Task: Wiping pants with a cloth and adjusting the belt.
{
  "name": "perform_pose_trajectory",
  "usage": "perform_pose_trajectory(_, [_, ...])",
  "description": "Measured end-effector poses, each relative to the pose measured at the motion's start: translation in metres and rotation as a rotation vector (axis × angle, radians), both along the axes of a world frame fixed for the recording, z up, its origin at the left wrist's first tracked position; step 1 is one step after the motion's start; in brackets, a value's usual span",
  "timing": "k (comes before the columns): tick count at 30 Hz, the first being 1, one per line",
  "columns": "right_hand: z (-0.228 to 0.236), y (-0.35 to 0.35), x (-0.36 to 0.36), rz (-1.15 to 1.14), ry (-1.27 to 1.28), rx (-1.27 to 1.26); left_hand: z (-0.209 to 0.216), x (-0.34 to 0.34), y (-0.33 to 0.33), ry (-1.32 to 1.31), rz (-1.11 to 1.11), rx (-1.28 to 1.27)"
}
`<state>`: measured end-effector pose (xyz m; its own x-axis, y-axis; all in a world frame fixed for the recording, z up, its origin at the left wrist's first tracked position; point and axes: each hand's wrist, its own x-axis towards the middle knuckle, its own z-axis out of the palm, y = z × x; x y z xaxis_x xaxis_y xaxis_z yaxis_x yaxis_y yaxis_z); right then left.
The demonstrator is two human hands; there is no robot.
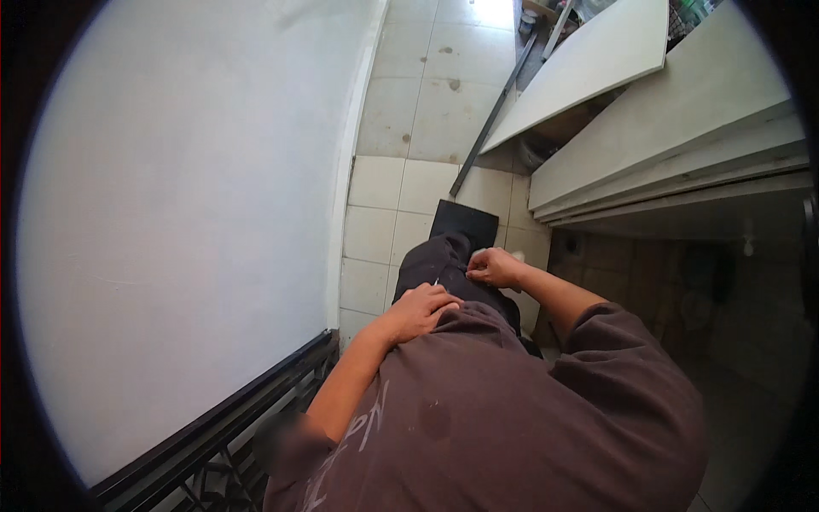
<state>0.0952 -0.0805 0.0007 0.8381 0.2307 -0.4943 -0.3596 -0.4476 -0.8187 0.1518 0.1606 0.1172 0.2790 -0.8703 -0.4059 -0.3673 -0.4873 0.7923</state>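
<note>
My left hand [416, 312] is at my waist, its fingers curled against the lower front of my dark brown shirt [495, 384]. A small pale tip shows just above those fingers; what it belongs to is hidden. A little farther out and to the right, my right hand [493, 267] is closed, thumb and fingertips pinched together over my dark trousers [431, 263]. Whatever sits in that pinch is too small to make out. Beyond my legs a flat black square piece [465, 220] lies on the tiles.
A large white panel or wall [196, 196] fills the left side, with black metal railing [230, 418] below it. Pale tiled floor [375, 183] runs ahead. A long dark metal bar [495, 115] lies there, beside leaning white boards [589, 68] and stacked panels [665, 128].
</note>
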Motion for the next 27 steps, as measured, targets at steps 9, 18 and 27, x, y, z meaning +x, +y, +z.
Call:
perform_pose_trajectory(9, [0.023, -0.008, 0.002, -0.03, 0.18, 0.071, 0.002, 0.003, -0.006, 0.0, 0.024, -0.014])
perform_pose_trajectory(18, [0.062, -0.007, 0.005, 0.029, 0.247, 0.18, -0.004, 0.009, 0.0, 0.018, 0.031, -0.036])
perform_pose_trajectory(27, [0.027, -0.015, 0.023, 0.072, 0.188, 0.204, 0.003, 0.008, 0.008, 0.067, -0.006, -0.017])
